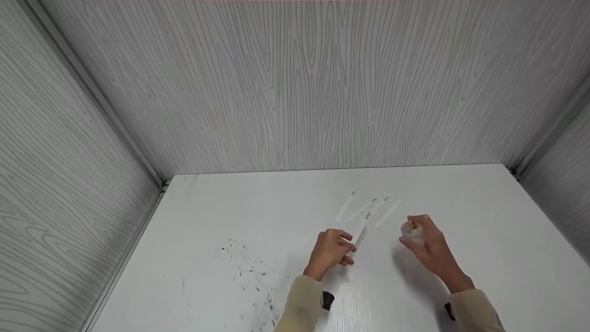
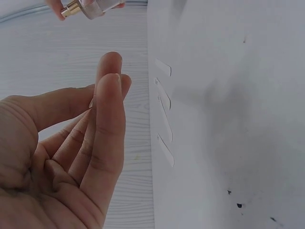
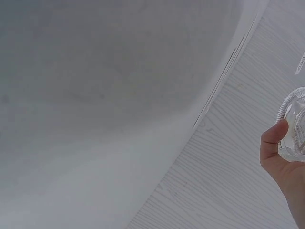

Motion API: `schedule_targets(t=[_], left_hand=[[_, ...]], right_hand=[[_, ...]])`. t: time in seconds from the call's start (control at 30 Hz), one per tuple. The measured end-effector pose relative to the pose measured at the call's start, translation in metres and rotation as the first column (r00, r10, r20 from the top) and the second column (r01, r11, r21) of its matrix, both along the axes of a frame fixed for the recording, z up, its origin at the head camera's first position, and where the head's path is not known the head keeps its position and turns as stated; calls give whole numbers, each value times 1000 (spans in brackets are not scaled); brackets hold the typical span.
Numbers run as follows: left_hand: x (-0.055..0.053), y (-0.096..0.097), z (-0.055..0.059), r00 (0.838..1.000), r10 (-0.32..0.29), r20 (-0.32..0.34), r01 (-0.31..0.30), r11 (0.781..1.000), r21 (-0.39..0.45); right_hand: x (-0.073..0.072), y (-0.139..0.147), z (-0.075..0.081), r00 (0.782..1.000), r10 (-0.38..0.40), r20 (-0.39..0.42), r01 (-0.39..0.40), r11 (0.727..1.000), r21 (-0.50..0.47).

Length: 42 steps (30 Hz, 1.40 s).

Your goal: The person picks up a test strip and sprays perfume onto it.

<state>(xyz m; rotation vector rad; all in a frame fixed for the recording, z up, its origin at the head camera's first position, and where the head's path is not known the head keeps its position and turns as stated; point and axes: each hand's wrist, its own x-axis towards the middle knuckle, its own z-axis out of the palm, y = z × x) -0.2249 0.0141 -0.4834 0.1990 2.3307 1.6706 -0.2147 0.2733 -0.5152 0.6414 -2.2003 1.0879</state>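
Observation:
My left hand pinches a white paper test strip with dark print at its far end, held tilted above the table. In the left wrist view the thumb and fingers meet and the strip is mostly hidden behind them. To the right, my right hand grips a clear glass perfume bottle, raised off the table with the index finger at its gold spray top. The right wrist view catches only part of the ribbed bottle, the thumb against its side.
Several more white strips lie slanted on the white table beyond the hands. Dark specks and smudges mark the table's left front. Grey wood-grain panels stand at the back and both sides.

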Motion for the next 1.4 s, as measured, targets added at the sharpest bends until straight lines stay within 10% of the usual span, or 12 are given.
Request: schedule_targets(t=[1.4], left_hand=[[1, -2, 2, 1000, -28, -2, 28, 1000, 2]], right_hand=[[-1, 0, -2, 1000, 2, 30, -2, 1000, -8]])
